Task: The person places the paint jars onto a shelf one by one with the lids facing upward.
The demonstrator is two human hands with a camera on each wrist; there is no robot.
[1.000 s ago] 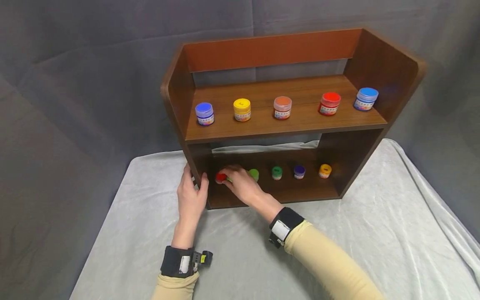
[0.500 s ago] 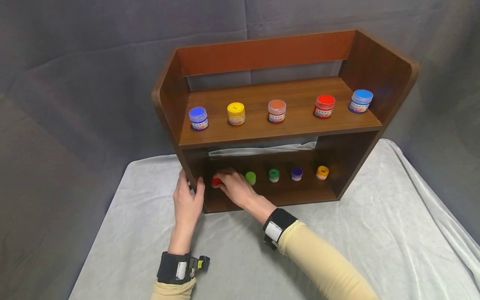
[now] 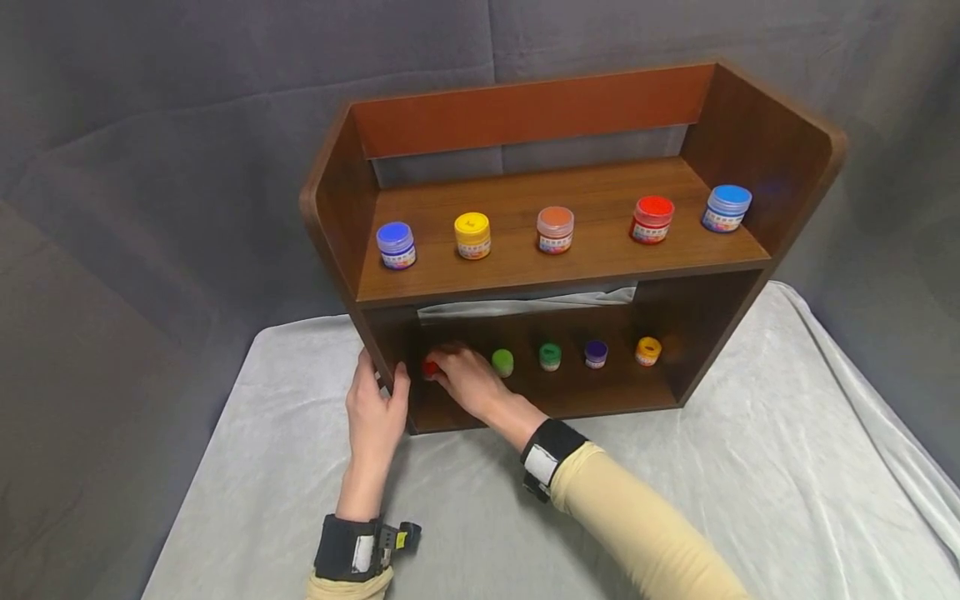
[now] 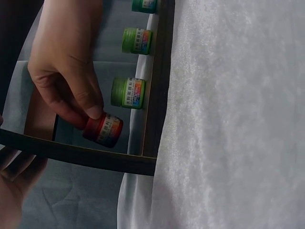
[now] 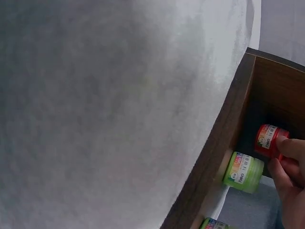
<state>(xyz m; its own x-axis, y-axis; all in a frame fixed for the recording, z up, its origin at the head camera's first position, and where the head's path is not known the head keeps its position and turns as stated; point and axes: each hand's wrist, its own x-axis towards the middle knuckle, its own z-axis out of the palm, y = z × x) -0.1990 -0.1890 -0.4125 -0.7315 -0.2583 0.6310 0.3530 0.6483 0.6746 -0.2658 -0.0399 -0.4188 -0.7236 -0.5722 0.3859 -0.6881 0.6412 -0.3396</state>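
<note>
My right hand (image 3: 471,385) reaches into the lower level and pinches a red paint jar (image 4: 106,131) by its lid, between thumb and fingers. In the left wrist view the jar is slightly tilted, its base off the bottom board, close to the left side panel (image 3: 330,217). My left hand (image 3: 375,412) holds the front edge of that panel, thumb at the front and fingers along the outer face. A light green paint jar (image 5: 243,172) stands beside the red one; in the head view my right hand hides it.
Further along the bottom board stand a second light green jar (image 3: 502,363), a dark green jar (image 3: 550,357), a purple jar (image 3: 596,355) and a yellow-orange jar (image 3: 648,352). Several more paint jars line the upper board (image 3: 517,271). Pale cloth (image 3: 787,467) covers the table.
My right hand has shifted slightly left with the red jar, bringing the second light green jar fully into view. The left hand keeps its hold on the side panel.
</note>
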